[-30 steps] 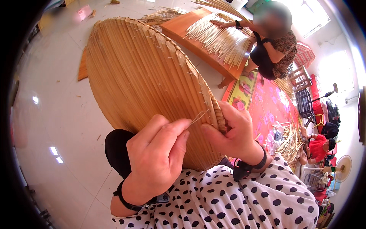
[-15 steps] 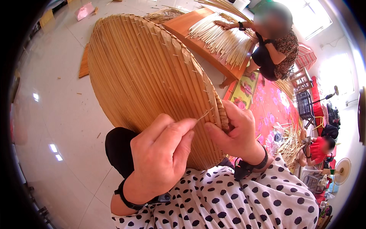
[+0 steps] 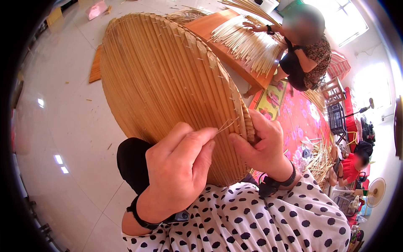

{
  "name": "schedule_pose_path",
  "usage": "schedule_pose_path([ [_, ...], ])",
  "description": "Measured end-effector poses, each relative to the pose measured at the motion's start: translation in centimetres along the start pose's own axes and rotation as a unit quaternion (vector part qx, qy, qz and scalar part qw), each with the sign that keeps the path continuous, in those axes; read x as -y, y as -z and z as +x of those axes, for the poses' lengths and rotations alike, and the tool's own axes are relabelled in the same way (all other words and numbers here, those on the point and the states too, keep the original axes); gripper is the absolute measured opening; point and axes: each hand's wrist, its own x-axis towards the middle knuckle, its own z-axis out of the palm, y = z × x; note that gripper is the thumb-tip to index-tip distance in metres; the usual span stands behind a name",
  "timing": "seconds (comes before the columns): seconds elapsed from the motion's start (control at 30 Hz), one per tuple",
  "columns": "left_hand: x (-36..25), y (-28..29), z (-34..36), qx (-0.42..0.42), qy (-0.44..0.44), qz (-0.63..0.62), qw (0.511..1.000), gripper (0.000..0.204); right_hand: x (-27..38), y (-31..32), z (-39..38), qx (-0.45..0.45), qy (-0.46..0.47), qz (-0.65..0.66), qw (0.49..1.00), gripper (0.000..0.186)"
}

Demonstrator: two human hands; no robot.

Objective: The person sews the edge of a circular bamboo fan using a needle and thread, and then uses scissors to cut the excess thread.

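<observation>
A large round lid of sewn stalks (image 3: 168,84) stands tilted against my lap, its flat ribbed side toward me. Short stitches run along its right edge. My left hand (image 3: 178,168) is closed in a pinch, thumb against forefinger, on a thin pale thread (image 3: 226,127) that runs to the stalks near that edge. My right hand (image 3: 264,145) is closed around the thick rim, with its thumb on the ribbed face and its fingers behind, mostly hidden. The two hands are a short way apart.
Beyond the lid, a low wooden table (image 3: 205,26) bears loose stalks (image 3: 243,42), with a co-worker (image 3: 310,54) beside it. A flowered red mat (image 3: 298,113) covers the floor at right, where another person in red (image 3: 349,168) sits near a stalk pile (image 3: 319,157) and a fan (image 3: 376,187).
The thread at my left fingertips now shows as two strands spread apart, where it looked like one. My hands barely moved. The co-worker's hand has lifted slightly off the stalks.
</observation>
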Motion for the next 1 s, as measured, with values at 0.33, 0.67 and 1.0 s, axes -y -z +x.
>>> schedule_pose_path([
  [0.33,-0.04,-0.04,0.00,0.009,0.014,0.005,1.000,0.020,0.04,-0.08,0.01,0.001,-0.006,0.010,1.000,0.042],
  [0.67,-0.34,-0.10,0.05,0.004,0.011,0.016,1.000,0.021,0.03,-0.02,0.00,0.004,-0.011,0.009,1.000,0.042],
  [1.0,-0.34,-0.23,0.00,0.005,0.006,0.013,1.000,0.022,-0.20,-0.01,0.08,-0.001,-0.002,0.011,1.000,0.041],
])
